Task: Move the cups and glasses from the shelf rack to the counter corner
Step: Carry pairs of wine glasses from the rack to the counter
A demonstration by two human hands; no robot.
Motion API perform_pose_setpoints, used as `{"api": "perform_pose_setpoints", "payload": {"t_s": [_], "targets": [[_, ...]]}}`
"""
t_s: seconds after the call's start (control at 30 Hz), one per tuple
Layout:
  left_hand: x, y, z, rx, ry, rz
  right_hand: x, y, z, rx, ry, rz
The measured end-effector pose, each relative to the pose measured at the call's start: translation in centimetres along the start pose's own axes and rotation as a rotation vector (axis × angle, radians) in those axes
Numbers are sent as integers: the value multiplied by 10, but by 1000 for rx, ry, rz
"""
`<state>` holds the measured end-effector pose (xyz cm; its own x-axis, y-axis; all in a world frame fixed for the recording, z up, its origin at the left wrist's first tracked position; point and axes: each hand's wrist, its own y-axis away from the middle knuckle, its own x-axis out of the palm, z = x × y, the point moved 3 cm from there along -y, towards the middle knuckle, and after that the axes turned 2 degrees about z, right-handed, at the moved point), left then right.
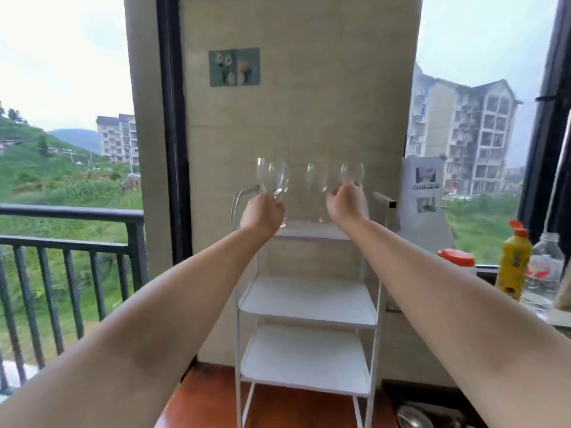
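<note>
A white shelf rack (309, 301) stands against the beige wall, and clear wine glasses are on its top shelf. My left hand (262, 213) grips the stem of the leftmost wine glass (272, 177). My right hand (347, 203) is closed around the rightmost wine glass (352, 173) just under its bowl. Between them a third wine glass (316, 180) stands on the top shelf, untouched. The two lower shelves hold nothing. I cannot tell whether the held glasses are lifted off the shelf.
To the right, a counter ledge (556, 316) carries a yellow bottle (513, 264), a clear plastic bottle (545, 267) and a red-lidded jar (456, 258). A black balcony railing (71, 242) is at left. A metal object (414, 417) lies on the wood floor.
</note>
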<state>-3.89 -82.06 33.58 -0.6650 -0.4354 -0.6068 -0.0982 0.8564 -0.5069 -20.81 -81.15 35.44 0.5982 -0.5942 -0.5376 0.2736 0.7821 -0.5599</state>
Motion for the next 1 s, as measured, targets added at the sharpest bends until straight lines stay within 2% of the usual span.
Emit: {"api": "perform_pose_setpoints", "payload": {"t_s": [0.13, 0.27, 0.37, 0.6, 0.8, 1.0], "targets": [[12, -30, 16, -120, 117, 74, 22, -40, -25, 391, -323, -5], [21, -44, 23, -123, 176, 103, 45, -64, -47, 500, -536, 68], [24, -51, 28, -118, 229, 112, 46, -57, -46, 535, -571, 112], [21, -43, 26, -52, 233, 63, 48, -57, -43, 517, -610, 104], [9, -28, 16, -21, 406, -96, 31, -31, -15, 314, -622, 112], [8, 16, 12, -21, 474, -90, 13, 16, 2, 254, -630, 122]]}}
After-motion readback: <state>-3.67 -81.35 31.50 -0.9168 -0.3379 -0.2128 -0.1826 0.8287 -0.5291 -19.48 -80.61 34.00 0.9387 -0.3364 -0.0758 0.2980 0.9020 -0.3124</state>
